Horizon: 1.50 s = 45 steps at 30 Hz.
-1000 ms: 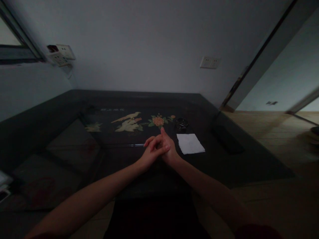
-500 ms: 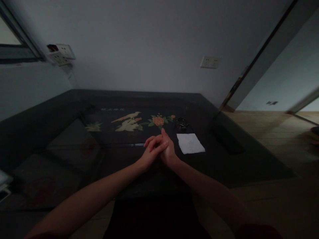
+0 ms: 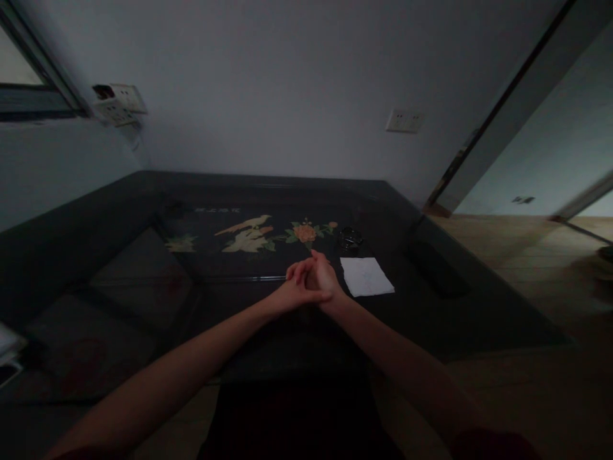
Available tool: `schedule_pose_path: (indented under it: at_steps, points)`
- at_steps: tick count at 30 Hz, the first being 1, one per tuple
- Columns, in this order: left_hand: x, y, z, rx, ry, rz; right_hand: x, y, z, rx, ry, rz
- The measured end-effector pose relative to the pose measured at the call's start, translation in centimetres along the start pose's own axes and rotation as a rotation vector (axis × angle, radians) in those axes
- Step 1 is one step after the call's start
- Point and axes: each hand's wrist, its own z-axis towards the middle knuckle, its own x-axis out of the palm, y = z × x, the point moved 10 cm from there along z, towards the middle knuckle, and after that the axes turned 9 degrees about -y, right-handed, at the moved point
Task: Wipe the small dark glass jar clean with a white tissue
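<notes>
My left hand (image 3: 293, 294) and my right hand (image 3: 325, 279) are clasped together over the dark tabletop (image 3: 268, 351), near the middle of the view. The left thumb lies across the base of my right hand by the wrist. The fingers of the two hands curl around each other, and part of them is hidden. No other object shows in either hand. Just right of the hands lies a white sheet of paper (image 3: 367, 276) with faint marks. Behind the paper are dark-framed glasses (image 3: 350, 238).
A printed flower (image 3: 305, 232) and birds (image 3: 249, 237) decorate the glossy table. A dark flat oblong object (image 3: 438, 268) lies to the right. Wall sockets (image 3: 405, 121) are behind the table, with another socket cluster (image 3: 119, 105) at left. A white object (image 3: 9, 348) sits at the left edge.
My hands stay clasped but have turned slightly. The left hand has slid toward the right wrist, its thumb now lower and straighter. The paper and glasses have not moved.
</notes>
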Motion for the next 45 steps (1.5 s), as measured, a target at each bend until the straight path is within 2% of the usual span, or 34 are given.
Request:
schedule_pose_path:
  at_steps: [3, 6, 15, 24, 30, 45]
  points:
    - [-0.2, 0.2, 0.3, 0.02, 0.016, 0.118, 0.3, 0.1, 0.1, 0.028, 0.04, 0.004]
    - [-1.0, 0.9, 0.4, -0.021, -0.066, 0.14, 0.4, 0.3, -0.1, 0.012, 0.044, 0.014]
    - [-1.2, 1.8, -0.5, -0.116, -0.16, -0.12, 0.6, -0.5, -0.2, 0.053, 0.056, 0.011]
    - [-1.2, 1.4, -0.7, -0.097, -0.263, -0.177, 0.5, -0.3, -0.1, 0.05, 0.066, 0.035]
    - [-1.1, 1.1, -0.8, -0.1, -0.268, -0.213, 0.6, -0.2, -0.2, 0.057, 0.06, 0.049]
    - [-1.1, 0.2, -0.9, -0.033, -0.261, -0.231, 0.8, 0.8, -0.8, -0.087, 0.03, 0.092]
